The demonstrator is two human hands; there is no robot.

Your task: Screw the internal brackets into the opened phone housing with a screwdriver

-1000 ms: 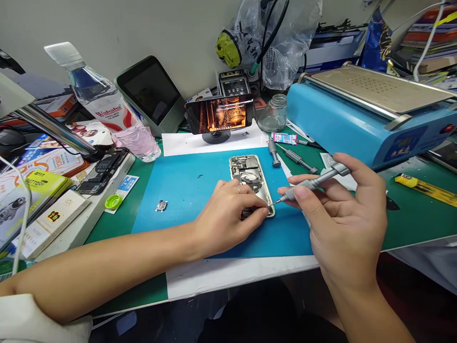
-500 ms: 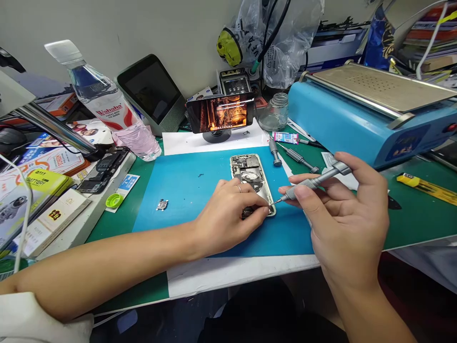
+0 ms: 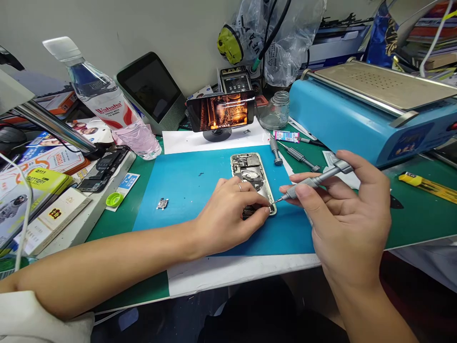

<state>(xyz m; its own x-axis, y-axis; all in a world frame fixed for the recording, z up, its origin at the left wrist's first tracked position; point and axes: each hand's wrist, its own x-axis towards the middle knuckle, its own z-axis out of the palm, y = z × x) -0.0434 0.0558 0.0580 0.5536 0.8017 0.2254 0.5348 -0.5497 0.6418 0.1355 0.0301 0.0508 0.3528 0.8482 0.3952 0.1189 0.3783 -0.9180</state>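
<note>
An opened smartphone [image 3: 263, 177] lies on the blue mat, its inner parts bare and its lower half partly covered by my left hand [image 3: 237, 212]. That hand rests over the phone with thumb and forefinger pinched together at the lower right corner. Whatever sits between those fingertips is too small to make out. My right hand [image 3: 342, 209] grips a grey metal screwdriver [image 3: 310, 183], slanted down to the left. Its tip meets the phone's corner beside my left fingertips. A small metal phone part [image 3: 162, 204] lies on the mat to the left.
Two more screwdrivers [image 3: 299, 156] lie behind the phone. A propped phone [image 3: 221, 112] plays a video at the back. The blue heating machine [image 3: 342, 112] stands at right, near a yellow cutter [image 3: 426, 186]. A water bottle [image 3: 110, 102] and boxes [image 3: 53, 221] crowd the left.
Both hands and the screwdriver hold nearly the same places. The view has shifted very slightly, and the picture on the propped phone differs a little.
</note>
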